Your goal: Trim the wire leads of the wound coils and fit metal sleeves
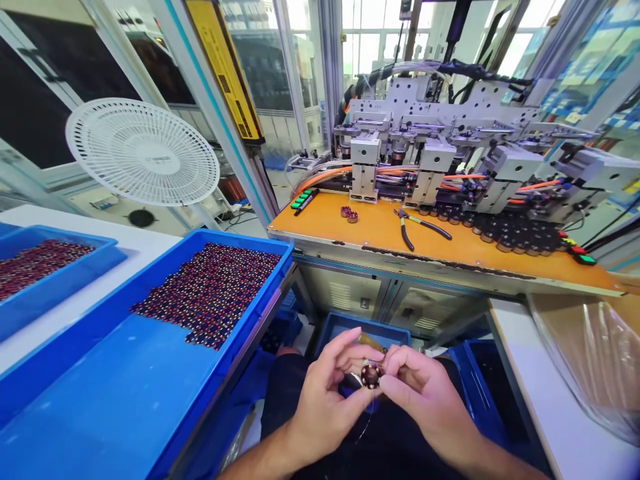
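Note:
Low in the middle of the view, my left hand and my right hand meet over my lap. Both pinch one small round copper-wound coil between thumb and fingertips. A thin wire seems to trail down from the coil. Under the hands sits a small blue bin with a brass-coloured piece showing at its top.
A large blue tray with several similar coils lies to my left, another blue tray beyond it. Ahead stands an orange workbench bearing pliers, two loose coils, and a winding machine. A white fan stands left; plastic sheeting lies right.

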Motion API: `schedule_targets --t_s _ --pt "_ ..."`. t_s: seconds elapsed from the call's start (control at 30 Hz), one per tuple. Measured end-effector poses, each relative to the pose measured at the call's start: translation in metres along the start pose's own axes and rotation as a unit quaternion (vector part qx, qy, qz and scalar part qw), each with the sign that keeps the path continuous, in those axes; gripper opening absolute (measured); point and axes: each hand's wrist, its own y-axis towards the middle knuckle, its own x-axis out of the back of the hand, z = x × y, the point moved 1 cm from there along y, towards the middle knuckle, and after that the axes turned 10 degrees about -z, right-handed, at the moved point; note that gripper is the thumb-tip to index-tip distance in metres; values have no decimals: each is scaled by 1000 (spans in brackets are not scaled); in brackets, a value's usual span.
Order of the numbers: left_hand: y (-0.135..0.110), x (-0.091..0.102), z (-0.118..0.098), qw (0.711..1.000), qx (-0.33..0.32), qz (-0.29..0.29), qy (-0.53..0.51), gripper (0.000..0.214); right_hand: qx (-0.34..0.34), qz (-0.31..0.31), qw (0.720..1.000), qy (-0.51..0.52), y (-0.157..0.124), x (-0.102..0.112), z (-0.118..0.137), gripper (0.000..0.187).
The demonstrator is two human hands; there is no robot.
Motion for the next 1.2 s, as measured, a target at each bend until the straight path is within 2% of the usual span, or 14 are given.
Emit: schedule_targets --t_s 0.17,0.3,0.43,0.53,0.6,0.77,0.87,0.97,1.07,1.2 --pt "0 -1 4 989 76 -38 -122 71 12 -37 998 59 -11 0 -21 32" --pt "-1 0 7 987 98 -21 -128 70 8 -35 997 73 -16 5 -25 32" --pt "-7 4 5 998 49 25 -44 72 21 -32 999 31 -14 12 -9 30" --pt "-12 4 3 997 -12 76 17 76 2 -17 1000 12 -12 13 1 28" --pt "-13 3 3 996 -23 87 29 77 -4 -12 1000 22 -12 11 2 26" --pt "-10 -2 4 998 38 41 -31 69 3 -35 997 67 -16 5 -12 25" --pt "-7 -5 7 990 90 27 -106 61 12 -56 993 102 -20 3 -26 27" --pt "-5 -5 9 980 129 23 -153 58 5 -46 994 97 -23 7 -33 29" --pt "-5 -3 8 977 148 39 -145 52 16 -31 997 64 -21 15 -23 30" --pt "-5 -2 2 984 140 78 -77 37 45 -5 998 -36 -13 21 4 33"
